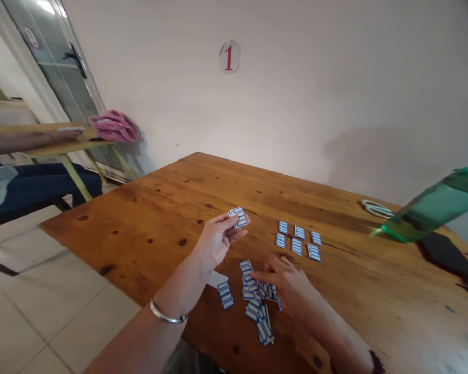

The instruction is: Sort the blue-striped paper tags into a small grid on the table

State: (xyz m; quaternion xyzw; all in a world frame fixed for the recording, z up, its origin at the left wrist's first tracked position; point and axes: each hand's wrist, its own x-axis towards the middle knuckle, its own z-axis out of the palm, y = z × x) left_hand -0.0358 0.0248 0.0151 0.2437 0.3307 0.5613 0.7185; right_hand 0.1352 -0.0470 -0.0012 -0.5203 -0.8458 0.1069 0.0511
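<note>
My left hand pinches a small stack of white cards with blue-framed labels between thumb and fingers, raised above the table. Below it, my right hand reaches over a loose pile of the same blue-and-white label cards. Its index finger is stretched out onto the pile's upper part, while the other fingers curl in; I see nothing held there. Left of the pile lie one separate label strip and a plain white piece of paper. Several small label stacks stand in two rows beyond my right hand.
The wooden table meets the wall at the back. At right are a green bottle, a black flat object and a white coiled cable. Another person's arm rests on a second table at left, near a pink cloth.
</note>
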